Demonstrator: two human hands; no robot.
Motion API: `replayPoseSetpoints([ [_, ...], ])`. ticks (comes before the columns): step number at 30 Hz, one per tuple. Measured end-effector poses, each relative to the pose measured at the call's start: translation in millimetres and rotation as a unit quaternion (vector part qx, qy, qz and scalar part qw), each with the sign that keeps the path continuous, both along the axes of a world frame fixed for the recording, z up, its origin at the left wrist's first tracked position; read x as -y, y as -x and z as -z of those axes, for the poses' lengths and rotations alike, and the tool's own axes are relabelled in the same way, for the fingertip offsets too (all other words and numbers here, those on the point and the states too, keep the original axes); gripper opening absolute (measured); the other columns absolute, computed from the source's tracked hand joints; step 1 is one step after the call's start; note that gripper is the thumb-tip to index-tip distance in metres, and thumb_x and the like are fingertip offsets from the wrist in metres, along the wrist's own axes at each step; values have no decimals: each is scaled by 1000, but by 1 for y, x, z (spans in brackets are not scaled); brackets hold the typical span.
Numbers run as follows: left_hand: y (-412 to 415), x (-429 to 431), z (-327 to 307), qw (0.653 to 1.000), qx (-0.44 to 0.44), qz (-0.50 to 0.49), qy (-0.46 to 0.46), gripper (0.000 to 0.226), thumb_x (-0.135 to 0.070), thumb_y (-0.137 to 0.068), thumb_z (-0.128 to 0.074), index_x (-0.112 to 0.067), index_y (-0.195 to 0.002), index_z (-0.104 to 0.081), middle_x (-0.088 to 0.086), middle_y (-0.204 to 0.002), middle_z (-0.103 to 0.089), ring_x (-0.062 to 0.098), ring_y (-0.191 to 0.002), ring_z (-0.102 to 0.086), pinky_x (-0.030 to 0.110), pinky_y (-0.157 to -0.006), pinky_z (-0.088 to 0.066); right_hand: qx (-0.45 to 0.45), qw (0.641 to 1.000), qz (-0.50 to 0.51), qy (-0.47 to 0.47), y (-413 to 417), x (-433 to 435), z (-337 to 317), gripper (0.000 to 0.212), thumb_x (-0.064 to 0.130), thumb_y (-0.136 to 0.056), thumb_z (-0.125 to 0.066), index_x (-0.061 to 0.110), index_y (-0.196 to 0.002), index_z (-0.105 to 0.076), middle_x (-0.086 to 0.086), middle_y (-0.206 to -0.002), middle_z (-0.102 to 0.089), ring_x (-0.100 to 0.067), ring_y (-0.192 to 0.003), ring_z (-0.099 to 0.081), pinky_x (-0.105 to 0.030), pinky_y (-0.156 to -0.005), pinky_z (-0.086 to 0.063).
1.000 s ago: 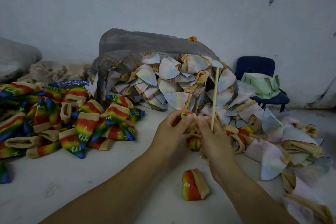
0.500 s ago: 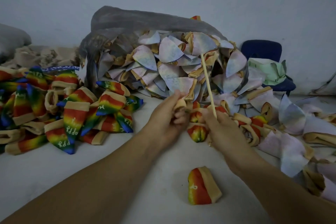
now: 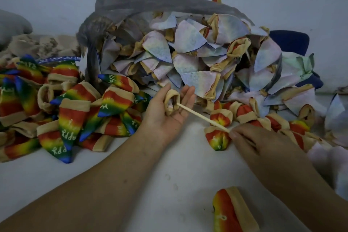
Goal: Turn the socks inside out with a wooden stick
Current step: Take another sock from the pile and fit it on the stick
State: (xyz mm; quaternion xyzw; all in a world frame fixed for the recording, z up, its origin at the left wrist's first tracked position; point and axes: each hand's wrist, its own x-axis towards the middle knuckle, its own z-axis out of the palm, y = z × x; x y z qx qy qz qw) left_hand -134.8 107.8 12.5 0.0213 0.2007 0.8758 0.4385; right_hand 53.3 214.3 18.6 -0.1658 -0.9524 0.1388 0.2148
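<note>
The sock (image 3: 171, 103) I am working on sits above the middle of the counter (image 3: 169, 184), bunched in the palm of the left hand (image 3: 165, 118) with its tan cuff gaping toward me. That hand is spread, fingers straight, the thumb just beside the cuff. The wooden stick (image 3: 202, 117) runs from the cuff mouth down to the right hand (image 3: 259, 145), which pinches its near end between thumb and fingertips.

I judge the step to be the push itself: the tip has entered the cuff, but how deep it goes I cannot tell. The next move calls for the left hand to close round the cuff and brace it while the stick drives the toe through, kept straight so it does not slip off the fabric.

Just beside the right hand lies a row of half-turned socks (image 3: 222, 118), red and yellow showing. A lone rainbow sock (image 3: 231, 213) lies near the counter's front edge. Along the left edge is the heap of finished rainbow socks (image 3: 71, 115), and toward the far edge pale, inside-out socks (image 3: 188, 52) spill from a grey plastic bag (image 3: 150, 3). A blue chair (image 3: 290, 41) stands beyond the far right corner.

White lettering on several rainbow socks reads "APPY", seemingly "HAPPY"; I can read no brand.
</note>
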Motion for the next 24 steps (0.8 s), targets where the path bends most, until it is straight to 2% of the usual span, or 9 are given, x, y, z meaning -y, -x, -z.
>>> replayPoseSetpoints([
  [2,-3,-2,1,1000,-17,-1,16,41,-21,-95,-60,4,-64,-71,18,-89,-74,28,-84,-75,38,-66,-62,0,1000,0,-17,2,0,1,33,43,-89,-36,32,-98,-66,6,-85,-66,-10,-76,-57,-21,-65,-38],
  [4,-6,-4,0,999,-24,1,26,29,-17,-90,-64,0,-66,-67,18,-89,-74,29,-84,-75,38,-65,-62,8,999,2,-42,4,0,2,35,42,-91,-36,30,-105,-67,6,-91,-67,-10,-81,-57,-22,-68,-36],
  [6,-7,-4,0,999,-32,2,41,31,-16,-88,-64,0,-62,-69,15,-84,-73,27,-81,-75,36,-65,-61,14,999,-6,-48,5,1,1,35,41,-92,-37,30,-107,-68,7,-91,-66,-9,-81,-56,-21,-67,-36],
  [10,-7,-6,1,996,-45,-7,73,36,-20,-88,-67,-6,-55,-67,8,-66,-66,18,-66,-71,32,-62,-60,15,999,-6,-50,7,3,3,26,32,-92,-49,23,-100,-72,3,-83,-67,-13,-74,-58,-16,-61,-35],
  [12,-8,-7,1,996,-47,-12,79,38,-24,-89,-68,-8,-55,-63,4,-57,-59,15,-61,-69,30,-63,-60,-1,998,-2,-59,7,7,4,22,27,-91,-54,19,-96,-73,1,-77,-68,-17,-69,-61,-26,-59,-43],
  [14,-9,-9,1,995,-45,-20,82,39,-24,-90,-67,-11,-55,-59,1,-51,-52,12,-57,-66,28,-60,-59,-10,998,-7,-58,7,10,5,23,28,-91,-53,17,-92,-74,0,-74,-68,-18,-65,-60,-30,-56,-43],
  [17,-13,-11,-3,997,-27,-25,66,42,-19,-90,-65,-12,-50,-55,-2,-46,-41,8,-46,-57,24,-50,-55,-11,999,-5,-50,7,14,5,23,29,-92,-52,18,-89,-73,4,-68,-61,-13,-61,-52,-29,-55,-38],
  [21,-29,-14,-5,1000,3,-6,30,46,-16,-89,-59,-17,-46,-43,-6,-42,-28,5,-36,-38,21,-42,-47,-29,999,-6,-12,10,22,4,25,33,-94,-47,24,-89,-69,15,-55,-37,-3,-52,-38,-17,-51,-24],
  [24,-38,-19,-7,997,-26,-20,67,51,-20,-93,-53,-20,-45,-37,-6,-43,-24,6,-35,-33,19,-39,-39,-20,1000,-2,20,12,26,6,31,41,-94,-37,28,-90,-65,11,-55,-38,-5,-54,-40,-21,-50,-24],
])
